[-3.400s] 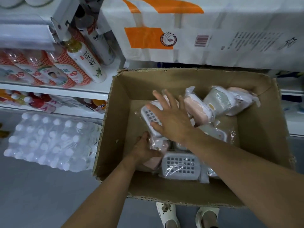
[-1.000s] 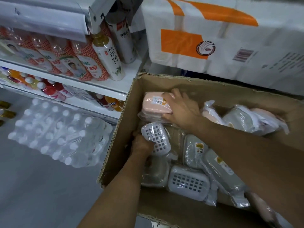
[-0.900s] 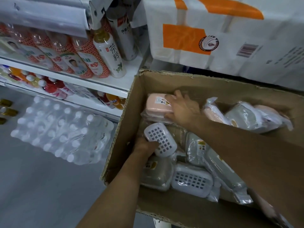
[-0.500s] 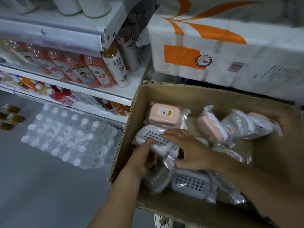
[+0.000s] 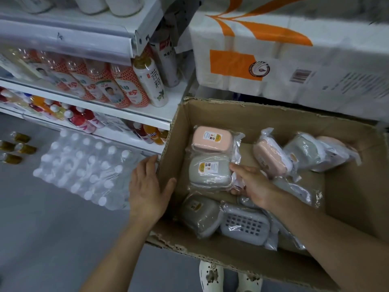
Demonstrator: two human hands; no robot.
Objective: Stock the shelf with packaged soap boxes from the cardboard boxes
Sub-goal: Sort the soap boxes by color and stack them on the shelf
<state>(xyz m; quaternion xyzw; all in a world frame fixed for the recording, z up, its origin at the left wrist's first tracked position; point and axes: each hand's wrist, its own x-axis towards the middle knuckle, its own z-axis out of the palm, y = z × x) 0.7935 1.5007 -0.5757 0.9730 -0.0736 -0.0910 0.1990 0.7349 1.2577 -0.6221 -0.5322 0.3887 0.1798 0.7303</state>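
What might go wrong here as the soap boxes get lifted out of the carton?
The right hand touches only the grey soap box's edge and loose wrap, so it may slip. The pink soap box lies close beside it and could get knocked. The left hand rests on the cardboard box wall, whose rim is torn.

matt, torn-edged cardboard box; glossy crinkled plastic wrap on soap boxes; shrink-wrapped bottles.

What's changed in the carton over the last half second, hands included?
The left hand has let go of the white slotted box and come out to the cardboard box wall. A grey soap box now lies face up below the pink soap box, the right hand touching it. The pink one stayed put.
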